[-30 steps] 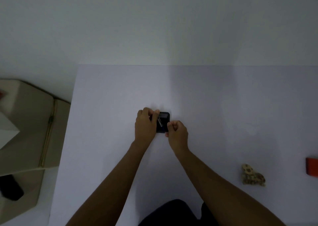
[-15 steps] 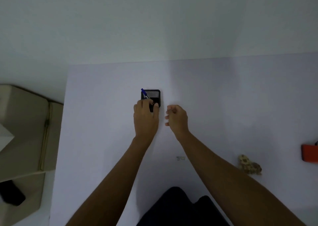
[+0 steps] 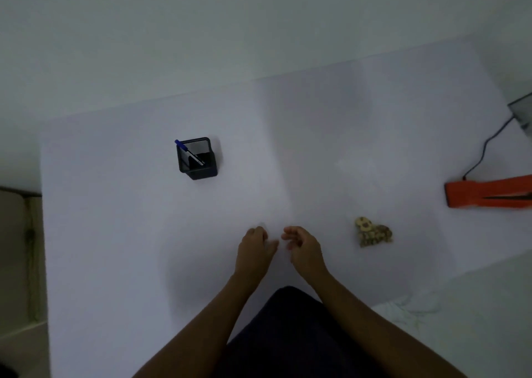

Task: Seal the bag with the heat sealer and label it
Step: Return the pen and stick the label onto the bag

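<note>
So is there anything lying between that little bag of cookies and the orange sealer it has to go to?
Nothing visible: only bare white table lies between the small clear bag of cookies and the orange heat sealer.

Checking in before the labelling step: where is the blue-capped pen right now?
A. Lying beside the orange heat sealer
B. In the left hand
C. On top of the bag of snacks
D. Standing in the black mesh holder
D: the pen leans inside the black mesh holder on the table, its blue cap poking out at the holder's far-left corner; the left hand and right hand are nearer the person, away from it.
</note>
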Tool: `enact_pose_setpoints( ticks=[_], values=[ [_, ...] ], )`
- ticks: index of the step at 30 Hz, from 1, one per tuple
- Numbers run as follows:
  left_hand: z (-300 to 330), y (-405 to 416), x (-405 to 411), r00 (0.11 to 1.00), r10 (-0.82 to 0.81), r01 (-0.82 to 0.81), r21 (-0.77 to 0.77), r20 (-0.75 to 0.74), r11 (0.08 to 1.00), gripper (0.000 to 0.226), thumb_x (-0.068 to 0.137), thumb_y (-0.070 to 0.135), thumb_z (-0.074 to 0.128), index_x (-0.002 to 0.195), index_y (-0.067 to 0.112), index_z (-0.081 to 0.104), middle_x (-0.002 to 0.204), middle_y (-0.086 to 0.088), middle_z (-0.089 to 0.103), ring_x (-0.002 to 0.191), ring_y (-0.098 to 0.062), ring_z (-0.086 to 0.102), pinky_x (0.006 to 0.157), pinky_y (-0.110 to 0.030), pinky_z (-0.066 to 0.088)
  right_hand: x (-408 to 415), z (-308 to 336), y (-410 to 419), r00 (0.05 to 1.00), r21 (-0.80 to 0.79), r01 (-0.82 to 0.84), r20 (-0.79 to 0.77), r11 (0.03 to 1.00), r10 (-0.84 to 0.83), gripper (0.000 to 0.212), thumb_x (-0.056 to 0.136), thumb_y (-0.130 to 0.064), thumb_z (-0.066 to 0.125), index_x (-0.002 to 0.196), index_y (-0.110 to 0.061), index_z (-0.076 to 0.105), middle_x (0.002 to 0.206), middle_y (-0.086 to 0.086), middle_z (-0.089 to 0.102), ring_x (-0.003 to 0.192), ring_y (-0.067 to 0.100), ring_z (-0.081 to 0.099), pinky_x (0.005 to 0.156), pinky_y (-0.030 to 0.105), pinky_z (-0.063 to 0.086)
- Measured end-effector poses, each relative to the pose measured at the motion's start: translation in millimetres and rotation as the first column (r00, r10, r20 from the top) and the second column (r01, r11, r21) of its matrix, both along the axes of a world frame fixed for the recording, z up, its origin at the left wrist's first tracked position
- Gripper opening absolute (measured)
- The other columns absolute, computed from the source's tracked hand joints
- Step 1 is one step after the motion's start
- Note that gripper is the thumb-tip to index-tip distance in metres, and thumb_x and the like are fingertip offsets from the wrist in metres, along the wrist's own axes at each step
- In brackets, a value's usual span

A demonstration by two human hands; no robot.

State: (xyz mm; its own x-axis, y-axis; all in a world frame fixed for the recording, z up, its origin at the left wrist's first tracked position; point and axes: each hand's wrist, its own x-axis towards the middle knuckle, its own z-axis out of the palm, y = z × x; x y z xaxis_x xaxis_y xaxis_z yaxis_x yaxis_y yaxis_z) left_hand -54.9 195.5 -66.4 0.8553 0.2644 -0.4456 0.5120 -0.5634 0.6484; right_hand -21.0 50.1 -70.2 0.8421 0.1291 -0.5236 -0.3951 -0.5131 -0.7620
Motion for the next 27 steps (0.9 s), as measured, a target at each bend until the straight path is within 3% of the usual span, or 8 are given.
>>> enact_pose_setpoints(
  ticks=[4,8,11,21,25,27],
  values=[
    [-3.7,-5.9,4.7,1.0,-0.025,0.026,0.079,-0.016,0.996,0.037,0.084,0.042,0.071,0.092,0.009,0.056,0.088,-0.003,0.053,0.077,-0.017,0.051,0.064,-0.026,0.037,-7.5,-8.0,-5.2,1.0,0.029,-0.022,0.014,0.999,0.022,0.036,0.092,0.008,0.046,0.116,-0.011,0.064,0.103,-0.002,0.072,0.099,0.013,0.067,0.093,0.023,0.051],
    [-5.9,-7.4,4.3,0.999,-0.045,0.047,0.102,-0.02,0.994,0.031,0.084,0.034,0.072,0.094,0.01,0.056,0.091,-0.004,0.054,0.079,-0.017,0.051,0.065,-0.025,0.036,-9.8,-8.1,-5.9,1.0,0.076,-0.018,0.014,0.997,0.017,0.038,0.09,0.015,0.043,0.118,-0.003,0.061,0.106,0.007,0.069,0.098,0.011,0.066,0.088,0.012,0.049],
    [-6.7,-2.5,3.1,0.999,-0.041,0.042,0.066,-0.01,0.997,0.026,0.083,0.029,0.074,0.089,0.008,0.058,0.087,-0.004,0.054,0.074,-0.018,0.051,0.062,-0.026,0.036,-11.4,-8.8,-4.6,1.0,0.098,-0.024,0.011,0.995,0.023,0.039,0.09,0.016,0.043,0.116,-0.006,0.06,0.109,0.009,0.069,0.098,0.009,0.065,0.086,0.01,0.048],
    [-9.9,9.0,-2.0,0.995,-0.054,0.053,0.019,0.078,0.998,0.015,0.08,0.014,0.078,0.09,0.009,0.067,0.081,-0.003,0.065,0.073,-0.015,0.059,0.065,-0.018,0.045,-22.6,-9.7,-0.2,0.995,0.124,-0.097,0.03,0.987,0.094,0.044,0.089,0.016,0.045,0.114,-0.019,0.058,0.105,-0.004,0.07,0.093,0.003,0.067,0.09,0.02,0.052],
    [-8.5,11.2,-2.6,0.995,-0.066,0.065,0.006,0.08,0.998,0.014,0.08,0.011,0.077,0.091,0.009,0.068,0.082,-0.001,0.067,0.075,-0.015,0.061,0.069,-0.017,0.048,-24.8,-10.9,-0.8,0.995,0.117,-0.1,0.024,0.988,0.098,0.047,0.088,0.016,0.045,0.112,-0.023,0.057,0.104,-0.007,0.07,0.091,0.013,0.067,0.09,0.029,0.054],
    [-7.1,13.5,-3.1,0.996,-0.055,0.056,-0.011,0.076,0.998,0.013,0.081,0.009,0.074,0.093,0.01,0.068,0.083,0.001,0.068,0.076,-0.013,0.063,0.069,-0.009,0.046,-25.1,-9.6,-1.3,0.995,0.118,-0.1,0.001,0.988,0.101,0.049,0.087,0.016,0.044,0.112,-0.023,0.057,0.104,-0.008,0.069,0.091,0.017,0.067,0.091,0.032,0.055]
  ],
)
